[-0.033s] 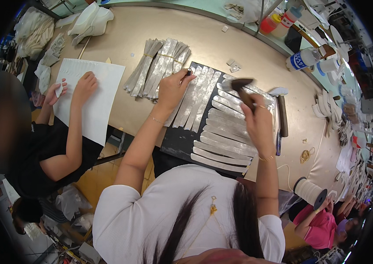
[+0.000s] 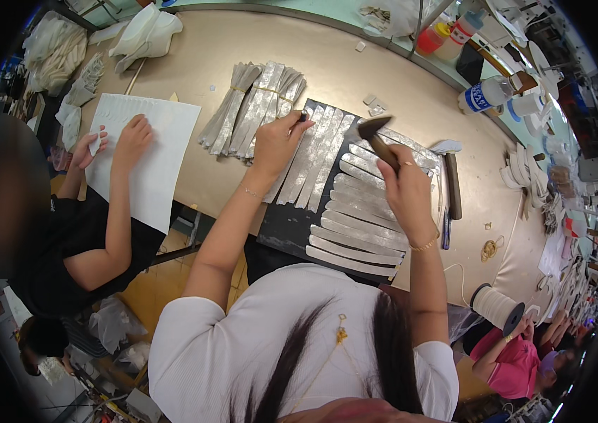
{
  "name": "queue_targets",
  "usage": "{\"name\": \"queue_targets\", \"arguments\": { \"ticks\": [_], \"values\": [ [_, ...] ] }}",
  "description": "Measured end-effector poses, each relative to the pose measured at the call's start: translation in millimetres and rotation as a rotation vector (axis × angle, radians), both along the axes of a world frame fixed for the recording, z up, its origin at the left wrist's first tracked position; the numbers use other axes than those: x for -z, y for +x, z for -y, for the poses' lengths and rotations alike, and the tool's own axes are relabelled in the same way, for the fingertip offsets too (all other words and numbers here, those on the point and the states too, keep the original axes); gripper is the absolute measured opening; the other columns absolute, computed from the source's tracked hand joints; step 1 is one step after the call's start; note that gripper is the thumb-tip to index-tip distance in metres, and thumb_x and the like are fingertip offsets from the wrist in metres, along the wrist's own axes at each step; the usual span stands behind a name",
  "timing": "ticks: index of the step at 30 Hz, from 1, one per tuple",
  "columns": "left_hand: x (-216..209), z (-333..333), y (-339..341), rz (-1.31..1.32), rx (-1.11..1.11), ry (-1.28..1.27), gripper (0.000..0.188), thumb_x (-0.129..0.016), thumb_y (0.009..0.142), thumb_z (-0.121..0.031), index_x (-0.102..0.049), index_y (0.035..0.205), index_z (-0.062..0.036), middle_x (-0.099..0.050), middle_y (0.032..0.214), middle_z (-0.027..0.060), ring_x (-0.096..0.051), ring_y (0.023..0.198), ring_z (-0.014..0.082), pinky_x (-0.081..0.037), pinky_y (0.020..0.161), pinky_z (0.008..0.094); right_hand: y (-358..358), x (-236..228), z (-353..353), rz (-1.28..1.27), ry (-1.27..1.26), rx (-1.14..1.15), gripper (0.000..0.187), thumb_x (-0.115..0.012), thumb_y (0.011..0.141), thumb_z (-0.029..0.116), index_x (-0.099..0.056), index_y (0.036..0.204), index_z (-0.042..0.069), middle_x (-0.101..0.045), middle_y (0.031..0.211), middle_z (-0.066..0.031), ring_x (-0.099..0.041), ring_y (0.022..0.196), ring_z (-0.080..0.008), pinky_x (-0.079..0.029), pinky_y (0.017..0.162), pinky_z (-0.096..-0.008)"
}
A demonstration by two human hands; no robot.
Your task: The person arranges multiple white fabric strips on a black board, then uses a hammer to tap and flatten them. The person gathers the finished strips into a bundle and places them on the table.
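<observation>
I logged: left fingers (image 2: 287,121) pinched on a small dark tool (image 2: 304,115), seemingly steadying it near grey strips (image 2: 311,155); right fingers (image 2: 403,154) clamped round a hammer (image 2: 381,144), its head free. Strips lay side by side on a black board (image 2: 288,225), apparently for access.

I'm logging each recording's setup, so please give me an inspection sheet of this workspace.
Surface: tan tabletop with a black mat.
Things in hand: hammer; small dark tool; grey strips lie in rows on the mat.
Clutter: banded strip bundles; bottle.
Grips: left grip pinches the small dark tool; right grip holds the hammer's handle.
Cables: no power cable identifiable; white cord by a spool.
Surroundings: co-worker in black at left; person in pink lower right.
</observation>
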State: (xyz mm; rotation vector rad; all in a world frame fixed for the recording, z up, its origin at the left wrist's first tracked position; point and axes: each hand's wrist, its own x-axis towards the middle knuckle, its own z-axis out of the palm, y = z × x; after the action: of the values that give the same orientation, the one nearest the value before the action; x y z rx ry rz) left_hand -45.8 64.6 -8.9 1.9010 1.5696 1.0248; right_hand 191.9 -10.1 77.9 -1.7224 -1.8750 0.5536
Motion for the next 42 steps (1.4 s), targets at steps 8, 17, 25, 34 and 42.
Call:
{"name": "queue_targets", "arguments": {
  "ticks": [8,17,25,34,42],
  "values": [
    [11.7,-7.0,-0.1,0.074,0.003,0.174,0.023,-0.071,0.087,-0.023,-0.069,0.091,-0.0008,-0.065,0.069,0.0163,-0.064,0.058,0.03,-0.047,0.052,0.0362,-55.7,-40.3,-40.3,-0.156,0.688,-0.162,0.047,-0.071,0.079,-0.009,-0.059,0.123,0.001,-0.065,0.092,-0.0161,-0.066,0.075,-0.0256,-0.053,0.066,-0.0337],
    [4.2,-8.1,-1.8,-0.066,-0.029,0.041,0.023,-0.068,0.09,-0.021,-0.06,0.092,0.0008,-0.066,0.072,0.0173,-0.065,0.066,0.0347,-0.05,0.059,0.0409,-48.8,-31.7,-49.2,0.008,0.433,-0.15,0.045,-0.068,0.086,0.015,-0.061,0.13,0.022,-0.061,0.079,-0.005,-0.061,0.063,-0.0217,-0.048,0.056,-0.0339],
    [-1.6,-14.2,3.7,-0.176,-0.137,-0.028,0.031,-0.066,0.093,-0.026,-0.055,0.102,0.0009,-0.066,0.07,0.0188,-0.066,0.062,0.0373,-0.047,0.049,0.0414,-31.0,-29.3,-38.3,-0.119,0.375,-0.067,0.043,-0.068,0.087,0.01,-0.061,0.13,0.016,-0.061,0.078,-0.0072,-0.058,0.061,-0.0216,-0.048,0.058,-0.0336],
    [8.1,-17.8,9.2,0.061,-0.069,-0.041,0.019,-0.069,0.091,-0.018,-0.062,0.092,-0.0004,-0.068,0.072,0.0084,-0.067,0.065,0.012,-0.05,0.059,0.0249,-20.3,-30.5,-27.7,-0.173,0.352,-0.04,0.039,-0.067,0.088,0.009,-0.062,0.126,0.011,-0.066,0.085,-0.0099,-0.061,0.067,-0.0216,-0.05,0.062,-0.0322],
    [8.8,-17.4,13.3,0.037,-0.051,-0.007,0.017,-0.069,0.09,-0.018,-0.063,0.091,-0.0011,-0.069,0.07,0.0082,-0.067,0.064,0.0132,-0.049,0.059,0.0257,-16.9,-28.2,-22.0,-0.215,0.337,-0.048,0.039,-0.067,0.089,0.011,-0.061,0.127,0.009,-0.069,0.094,-0.0123,-0.066,0.075,-0.0237,-0.052,0.067,-0.0316]
  ]
}}
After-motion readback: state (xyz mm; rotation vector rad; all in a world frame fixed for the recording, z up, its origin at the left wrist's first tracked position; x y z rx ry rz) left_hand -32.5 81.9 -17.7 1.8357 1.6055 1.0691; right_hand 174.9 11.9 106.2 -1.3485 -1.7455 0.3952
